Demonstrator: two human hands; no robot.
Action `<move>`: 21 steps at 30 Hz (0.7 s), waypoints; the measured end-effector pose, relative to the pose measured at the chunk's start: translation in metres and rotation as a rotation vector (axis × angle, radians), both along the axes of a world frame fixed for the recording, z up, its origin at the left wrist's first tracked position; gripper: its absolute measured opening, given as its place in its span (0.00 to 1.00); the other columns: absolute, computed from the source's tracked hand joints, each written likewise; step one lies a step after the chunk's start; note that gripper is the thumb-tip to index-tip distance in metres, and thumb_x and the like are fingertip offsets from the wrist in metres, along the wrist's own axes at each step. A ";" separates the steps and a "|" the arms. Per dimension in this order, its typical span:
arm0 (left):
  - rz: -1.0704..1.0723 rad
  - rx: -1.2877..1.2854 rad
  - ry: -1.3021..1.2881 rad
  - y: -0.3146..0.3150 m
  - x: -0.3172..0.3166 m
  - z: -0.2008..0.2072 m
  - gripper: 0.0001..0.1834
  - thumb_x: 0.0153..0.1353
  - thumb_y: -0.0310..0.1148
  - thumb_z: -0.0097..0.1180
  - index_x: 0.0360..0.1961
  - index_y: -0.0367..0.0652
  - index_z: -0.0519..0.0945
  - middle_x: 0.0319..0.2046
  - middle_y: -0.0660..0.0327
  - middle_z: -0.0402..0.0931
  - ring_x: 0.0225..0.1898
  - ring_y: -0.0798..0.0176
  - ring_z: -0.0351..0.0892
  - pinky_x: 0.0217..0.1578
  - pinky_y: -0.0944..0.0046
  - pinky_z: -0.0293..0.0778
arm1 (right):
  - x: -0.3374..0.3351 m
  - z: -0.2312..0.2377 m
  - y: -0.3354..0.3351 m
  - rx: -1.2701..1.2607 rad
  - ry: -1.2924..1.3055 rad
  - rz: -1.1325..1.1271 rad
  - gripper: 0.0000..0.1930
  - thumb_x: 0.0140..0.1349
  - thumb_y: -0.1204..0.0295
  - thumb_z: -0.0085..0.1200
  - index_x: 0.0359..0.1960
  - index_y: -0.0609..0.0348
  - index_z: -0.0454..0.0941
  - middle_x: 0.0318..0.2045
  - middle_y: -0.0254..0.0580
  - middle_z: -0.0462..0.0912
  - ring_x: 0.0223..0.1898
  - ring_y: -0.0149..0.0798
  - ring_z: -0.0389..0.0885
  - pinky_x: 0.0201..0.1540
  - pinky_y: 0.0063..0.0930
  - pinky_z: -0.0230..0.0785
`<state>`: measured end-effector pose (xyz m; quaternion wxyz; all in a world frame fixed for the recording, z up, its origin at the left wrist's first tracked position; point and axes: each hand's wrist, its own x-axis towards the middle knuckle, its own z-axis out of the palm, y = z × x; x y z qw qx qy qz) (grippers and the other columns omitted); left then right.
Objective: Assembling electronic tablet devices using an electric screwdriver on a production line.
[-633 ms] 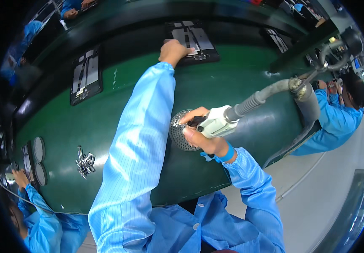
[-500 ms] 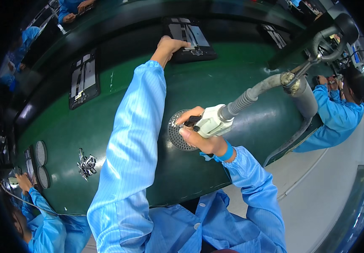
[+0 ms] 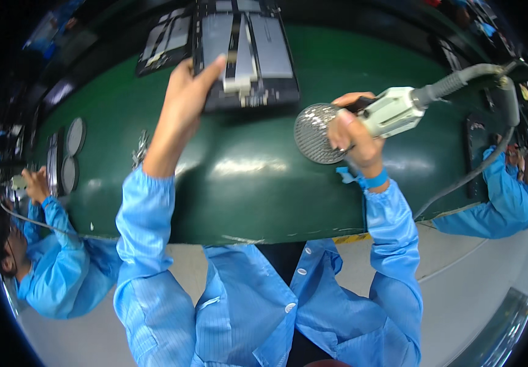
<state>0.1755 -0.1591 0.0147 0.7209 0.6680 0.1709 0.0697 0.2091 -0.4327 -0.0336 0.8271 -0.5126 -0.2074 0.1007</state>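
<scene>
My left hand (image 3: 185, 92) grips the near left edge of an opened black tablet (image 3: 270, 52), thumb on top. The tablet's back is off, showing grey battery panels, a dark strip and small boards; it looks lifted off the bench. My right hand (image 3: 361, 139) is closed around a pale green handheld power tool (image 3: 392, 111) with a grey corrugated hose. The tool's tip is hidden by my fingers, over or beside the right part of a round perforated metal dish (image 3: 314, 136). Shiny bits show on this dish, too small to name.
Behind my left hand lies another opened tablet (image 3: 169, 38). A pile of small metal parts (image 3: 140, 150) sits by my left wrist on the green bench (image 3: 245, 202). Two round dishes (image 3: 75, 137) stand at the left near a co-worker's hand (image 3: 35, 185). Another co-worker's sleeve (image 3: 490, 214) is at the right.
My left hand has taken hold of the far tablet and drawn it nearer. The right hand still holds the tool at the dish. The view has shifted.
</scene>
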 end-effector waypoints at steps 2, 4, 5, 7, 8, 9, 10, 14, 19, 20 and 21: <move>0.104 0.005 0.067 0.000 -0.064 -0.010 0.28 0.62 0.37 0.63 0.53 0.23 0.69 0.41 0.51 0.80 0.40 0.66 0.80 0.42 0.68 0.76 | 0.000 0.000 0.004 0.030 -0.018 0.008 0.08 0.63 0.78 0.52 0.43 0.67 0.74 0.16 0.33 0.69 0.14 0.26 0.66 0.18 0.23 0.62; 0.160 -0.011 0.145 -0.011 -0.125 -0.027 0.31 0.62 0.37 0.64 0.56 0.24 0.66 0.42 0.51 0.79 0.43 0.67 0.79 0.43 0.68 0.75 | 0.001 -0.003 0.001 -0.012 -0.062 -0.014 0.10 0.64 0.77 0.50 0.44 0.69 0.73 0.15 0.34 0.68 0.14 0.27 0.65 0.18 0.24 0.61; 0.164 -0.039 0.192 -0.017 -0.149 -0.036 0.32 0.62 0.38 0.64 0.57 0.24 0.65 0.43 0.51 0.79 0.44 0.67 0.78 0.43 0.68 0.75 | 0.000 -0.005 0.002 -0.003 -0.070 -0.029 0.10 0.65 0.76 0.49 0.44 0.70 0.73 0.14 0.33 0.67 0.14 0.27 0.65 0.18 0.24 0.61; 0.074 0.028 0.209 -0.031 -0.188 -0.046 0.31 0.63 0.38 0.62 0.57 0.25 0.65 0.43 0.52 0.79 0.44 0.66 0.78 0.43 0.67 0.75 | 0.000 -0.003 0.003 0.033 -0.093 0.042 0.11 0.65 0.76 0.45 0.46 0.70 0.70 0.13 0.30 0.62 0.13 0.26 0.60 0.19 0.25 0.60; 0.081 0.029 0.229 -0.041 -0.199 -0.044 0.30 0.64 0.38 0.62 0.57 0.25 0.66 0.43 0.51 0.79 0.44 0.66 0.78 0.44 0.66 0.75 | -0.001 -0.002 0.003 0.028 -0.099 0.040 0.11 0.65 0.76 0.44 0.46 0.70 0.70 0.13 0.30 0.60 0.13 0.26 0.58 0.19 0.26 0.59; 0.084 0.030 0.246 -0.049 -0.208 -0.042 0.30 0.64 0.38 0.61 0.56 0.26 0.66 0.44 0.51 0.79 0.44 0.65 0.78 0.45 0.65 0.75 | -0.001 -0.001 0.004 0.014 -0.104 0.050 0.11 0.65 0.75 0.43 0.46 0.69 0.70 0.13 0.30 0.59 0.13 0.26 0.58 0.19 0.25 0.58; 0.078 0.195 0.248 -0.053 -0.213 -0.043 0.28 0.65 0.38 0.60 0.57 0.29 0.68 0.43 0.54 0.80 0.42 0.66 0.79 0.45 0.67 0.74 | -0.002 -0.001 0.005 0.011 -0.108 0.055 0.11 0.65 0.75 0.43 0.46 0.69 0.70 0.12 0.30 0.59 0.13 0.26 0.58 0.19 0.25 0.58; -0.002 0.826 0.271 -0.052 -0.226 -0.029 0.32 0.62 0.43 0.62 0.56 0.26 0.70 0.36 0.52 0.72 0.38 0.58 0.76 0.42 0.60 0.73 | -0.007 -0.002 0.007 0.015 -0.110 0.069 0.12 0.65 0.74 0.43 0.46 0.69 0.70 0.12 0.30 0.58 0.13 0.26 0.58 0.19 0.25 0.57; 0.221 1.147 -0.152 0.055 -0.192 -0.024 0.08 0.61 0.24 0.57 0.42 0.39 0.82 0.32 0.53 0.77 0.32 0.52 0.79 0.32 0.59 0.74 | -0.009 0.000 0.006 0.010 -0.129 0.056 0.12 0.65 0.75 0.42 0.46 0.70 0.70 0.12 0.30 0.58 0.13 0.26 0.58 0.19 0.25 0.58; 0.173 1.183 -0.138 0.085 -0.176 -0.019 0.08 0.60 0.24 0.58 0.41 0.39 0.83 0.32 0.54 0.77 0.32 0.53 0.79 0.33 0.60 0.74 | -0.010 0.001 0.006 0.001 -0.132 0.047 0.12 0.65 0.75 0.42 0.46 0.70 0.69 0.12 0.30 0.58 0.13 0.26 0.58 0.19 0.26 0.58; 0.132 1.231 -0.118 0.112 -0.165 -0.009 0.08 0.59 0.23 0.59 0.40 0.39 0.83 0.31 0.55 0.78 0.31 0.54 0.78 0.33 0.60 0.74 | -0.011 0.002 0.007 0.007 -0.131 0.051 0.12 0.65 0.75 0.42 0.46 0.70 0.69 0.12 0.30 0.58 0.13 0.26 0.58 0.19 0.26 0.58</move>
